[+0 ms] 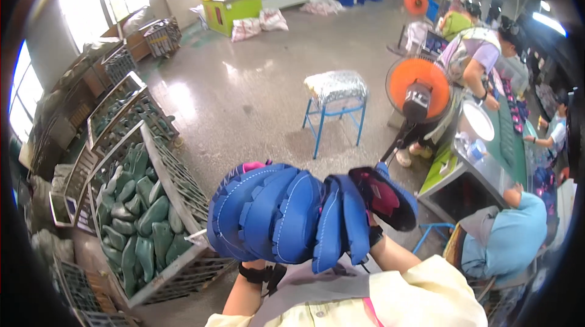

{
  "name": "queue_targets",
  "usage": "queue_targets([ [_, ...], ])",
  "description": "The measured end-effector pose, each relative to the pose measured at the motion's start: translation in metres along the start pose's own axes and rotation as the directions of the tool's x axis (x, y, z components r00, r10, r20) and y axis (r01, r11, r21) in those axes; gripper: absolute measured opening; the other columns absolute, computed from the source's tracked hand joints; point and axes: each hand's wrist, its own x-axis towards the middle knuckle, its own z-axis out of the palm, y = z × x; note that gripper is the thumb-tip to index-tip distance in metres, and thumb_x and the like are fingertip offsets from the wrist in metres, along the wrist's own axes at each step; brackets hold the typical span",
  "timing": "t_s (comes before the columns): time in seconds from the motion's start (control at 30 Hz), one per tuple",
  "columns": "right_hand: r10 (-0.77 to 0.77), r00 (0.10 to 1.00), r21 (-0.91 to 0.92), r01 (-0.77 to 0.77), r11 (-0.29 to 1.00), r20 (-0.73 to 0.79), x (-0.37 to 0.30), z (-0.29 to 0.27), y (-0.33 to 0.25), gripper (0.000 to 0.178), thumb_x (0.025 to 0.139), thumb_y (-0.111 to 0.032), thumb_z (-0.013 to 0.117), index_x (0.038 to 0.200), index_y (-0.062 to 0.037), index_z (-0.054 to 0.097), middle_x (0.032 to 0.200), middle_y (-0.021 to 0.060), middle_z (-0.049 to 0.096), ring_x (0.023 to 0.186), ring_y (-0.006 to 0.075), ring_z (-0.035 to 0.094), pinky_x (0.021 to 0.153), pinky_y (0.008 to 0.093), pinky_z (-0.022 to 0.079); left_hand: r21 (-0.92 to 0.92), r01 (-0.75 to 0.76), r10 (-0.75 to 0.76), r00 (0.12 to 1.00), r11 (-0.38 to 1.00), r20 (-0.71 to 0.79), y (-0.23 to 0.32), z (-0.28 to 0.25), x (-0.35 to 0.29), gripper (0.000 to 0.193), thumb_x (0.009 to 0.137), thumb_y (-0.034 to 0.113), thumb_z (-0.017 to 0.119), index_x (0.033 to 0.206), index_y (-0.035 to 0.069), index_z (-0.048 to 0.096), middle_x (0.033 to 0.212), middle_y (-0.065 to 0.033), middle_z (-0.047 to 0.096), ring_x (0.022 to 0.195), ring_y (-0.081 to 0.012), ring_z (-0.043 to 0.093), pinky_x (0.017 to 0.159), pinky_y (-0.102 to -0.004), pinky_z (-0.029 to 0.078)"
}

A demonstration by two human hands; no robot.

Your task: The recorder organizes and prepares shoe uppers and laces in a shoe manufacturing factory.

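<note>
Between both forearms, a row of blue foam shoe uppers [286, 214] is pressed together at chest height, stitched ridges showing. Each hand is hidden behind the stack, so its grip cannot be told. Left, a wire crate [177, 174] holds smooth green shoe moulds [143, 220].

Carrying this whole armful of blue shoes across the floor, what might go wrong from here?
1. The stack of blue shoes is only pressed between the left hand and the right hand, both mostly hidden; the end shoe tilts outward and may drop.
2. The armful blocks the view ahead, with the wire crate and blue stool nearby.
</note>
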Motion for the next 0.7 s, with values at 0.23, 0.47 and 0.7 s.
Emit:
queue_targets([
  [0.23,0.18,0.941,0.225,-0.249,0.942,0.288,0.177,0.044,-0.03,0.039,0.089,-0.03,0.039,0.114,-0.0014,0.049,0.112,0.014,0.055,0.103,0.0247,0.052,0.095,0.0358,0.037,0.087,0.135,-0.141,0.988,0.987,0.069,-0.008,-0.039,0.143,0.032,0.08,0.012,0.048,0.11,0.003,0.05,0.108,-0.0097,0.054,0.101,-0.0237,0.05,0.088,-0.0371,0.039],
  [0.47,0.211,0.911,0.337,-0.335,0.88,0.353,0.359,0.143,-0.064,0.038,0.09,-0.029,0.038,0.115,-0.0018,0.049,0.112,0.0132,0.055,0.101,0.0231,0.053,0.093,0.0352,0.039,0.116,0.044,-0.055,0.994,0.992,0.097,-0.01,-0.013,0.325,0.033,0.08,0.015,0.046,0.11,0.004,0.05,0.108,-0.0101,0.055,0.101,-0.0251,0.05,0.089,-0.0388,0.039],
  [0.7,0.441,0.841,-0.025,-0.457,0.889,0.312,0.526,0.133,-0.11,0.039,0.09,-0.029,0.042,0.119,-0.0043,0.046,0.11,0.011,0.055,0.096,0.0224,0.056,0.084,0.0348,0.045,0.042,-0.135,0.138,0.986,0.99,-0.093,0.005,0.061,0.517,0.034,0.08,0.018,0.045,0.111,0.004,0.05,0.108,-0.0106,0.055,0.101,-0.0266,0.051,0.09,-0.0405,0.038],
])
